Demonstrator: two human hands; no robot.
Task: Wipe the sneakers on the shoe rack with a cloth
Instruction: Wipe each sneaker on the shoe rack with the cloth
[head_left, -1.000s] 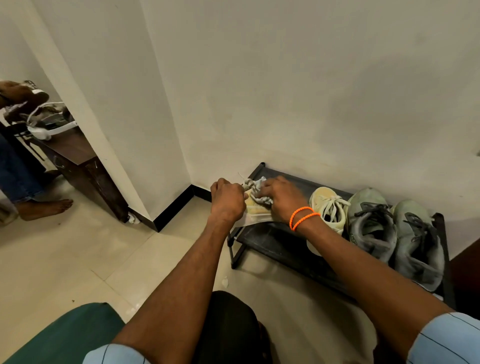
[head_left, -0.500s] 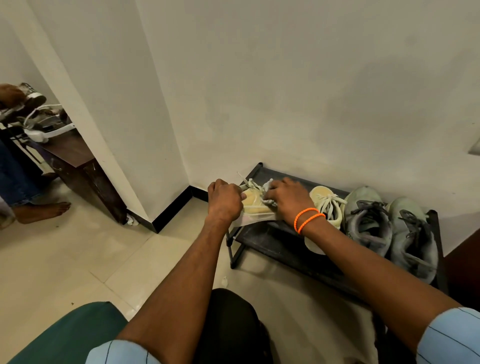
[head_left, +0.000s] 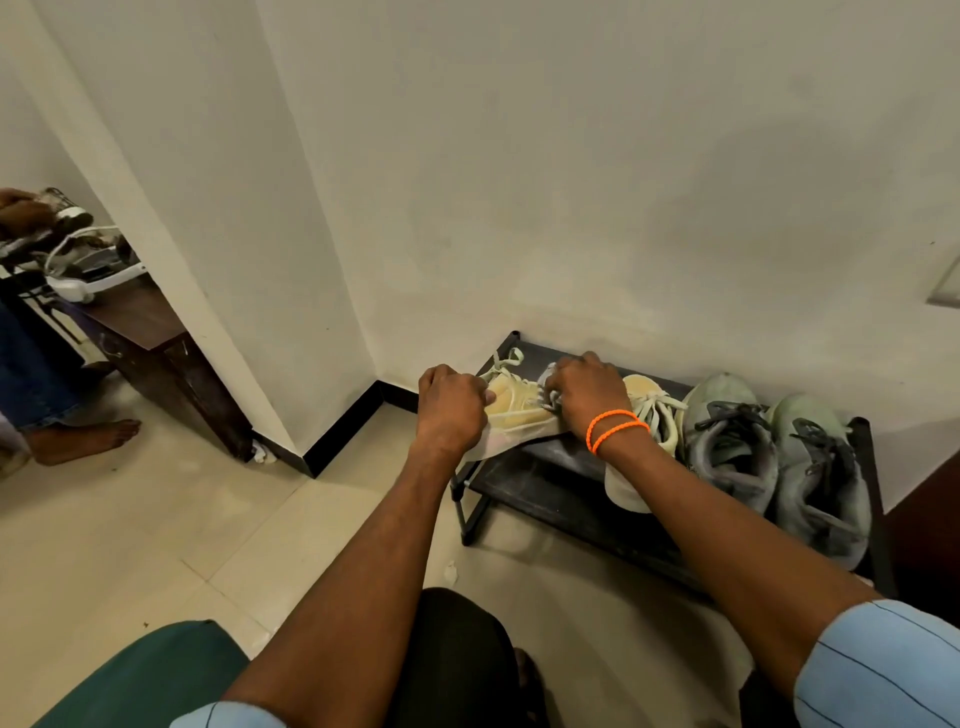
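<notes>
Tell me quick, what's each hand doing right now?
Left hand: grips the cream sneaker.
Right hand: grips a grey cloth on that sneaker.

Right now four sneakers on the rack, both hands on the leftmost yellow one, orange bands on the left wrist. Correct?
Not quite: the orange bands are on the right wrist, as the head view shows. The rest stands: four sneakers on the rack, left hand and right hand on the leftmost yellow sneaker.

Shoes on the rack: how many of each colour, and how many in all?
Pale yellow sneakers: 2, one held by both hands, one beside it
Grey-green sneakers: 2, at the right end
Total: 4 on the black rack
</notes>
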